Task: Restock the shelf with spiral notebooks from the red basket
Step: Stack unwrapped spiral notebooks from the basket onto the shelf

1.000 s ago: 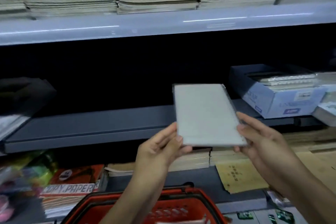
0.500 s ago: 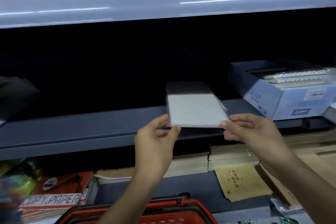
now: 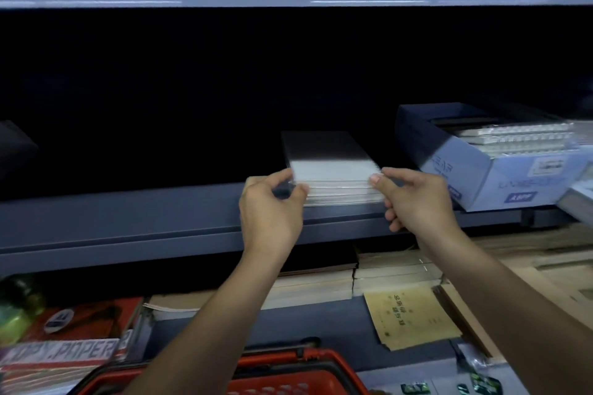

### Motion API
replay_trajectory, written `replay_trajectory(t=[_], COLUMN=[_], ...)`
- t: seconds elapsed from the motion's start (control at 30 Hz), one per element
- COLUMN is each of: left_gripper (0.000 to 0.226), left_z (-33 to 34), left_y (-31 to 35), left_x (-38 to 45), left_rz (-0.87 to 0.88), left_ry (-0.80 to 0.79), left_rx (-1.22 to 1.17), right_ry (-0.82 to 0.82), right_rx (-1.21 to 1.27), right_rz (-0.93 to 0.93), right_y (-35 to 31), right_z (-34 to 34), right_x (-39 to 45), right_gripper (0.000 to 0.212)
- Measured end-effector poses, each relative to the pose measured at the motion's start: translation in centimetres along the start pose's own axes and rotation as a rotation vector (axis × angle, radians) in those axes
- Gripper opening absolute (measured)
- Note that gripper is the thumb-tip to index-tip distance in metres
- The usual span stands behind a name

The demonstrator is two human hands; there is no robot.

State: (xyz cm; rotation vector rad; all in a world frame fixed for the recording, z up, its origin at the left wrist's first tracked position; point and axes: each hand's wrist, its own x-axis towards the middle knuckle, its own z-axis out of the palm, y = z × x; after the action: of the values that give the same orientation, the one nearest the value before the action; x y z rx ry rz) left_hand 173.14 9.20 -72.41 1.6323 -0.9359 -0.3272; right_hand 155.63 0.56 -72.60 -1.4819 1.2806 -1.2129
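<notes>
A wrapped stack of pale grey spiral notebooks (image 3: 333,170) lies flat on the dark grey middle shelf (image 3: 160,215), its far end in shadow. My left hand (image 3: 272,202) pinches the stack's near left corner between thumb and fingers. My right hand (image 3: 414,199) holds the near right corner with thumb on top and fingers curled below. The red basket (image 3: 308,369) sits at the bottom of the view under my forearms; its contents are hidden.
A blue open box of spiral notebooks (image 3: 481,167) stands on the same shelf just right of the stack. The shelf left of the stack is bare up to a dark object (image 3: 12,151). Below lie paper stacks (image 3: 353,279), a tan booklet (image 3: 414,314) and copy paper packs (image 3: 61,353).
Both hands carried the notebook stack forward and down from mid-air onto the middle shelf, tilting it flat. The view moved closer to the shelf.
</notes>
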Motion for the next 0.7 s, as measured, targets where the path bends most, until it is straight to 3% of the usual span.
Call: replay_trajectory(t=[0.2, 0.47, 0.6, 0.7], left_gripper=[0.058, 0.029, 0.033, 0.043], left_z=[-3.5, -12.2, -13.9, -13.8], left_y=[0.7, 0.1, -5.7, -10.1], left_x=[-3.0, -13.9, -21.2, -25.1], left_rz=[-0.045, -0.327, -0.647, -0.775], left_ry=[-0.105, -0.171, -0.365, -0.429], left_rx=[-0.089, -0.143, -0.053, 0.051], right_ry=[0.009, -0.27, -0.464, -0.696], right_rx=[-0.022, -0.004, -0.308, -0.595], right_rz=[-0.049, 0.15, 0.215, 0.317], right_y=[-1.5, -3.1, 2.0, 6.7], right_z=[-1.2, -3.0, -2.0, -1.4], right_x=[-3.8, -17.7, -25.1, -28.4], right_gripper=[0.048, 0.02, 0.027, 0.032])
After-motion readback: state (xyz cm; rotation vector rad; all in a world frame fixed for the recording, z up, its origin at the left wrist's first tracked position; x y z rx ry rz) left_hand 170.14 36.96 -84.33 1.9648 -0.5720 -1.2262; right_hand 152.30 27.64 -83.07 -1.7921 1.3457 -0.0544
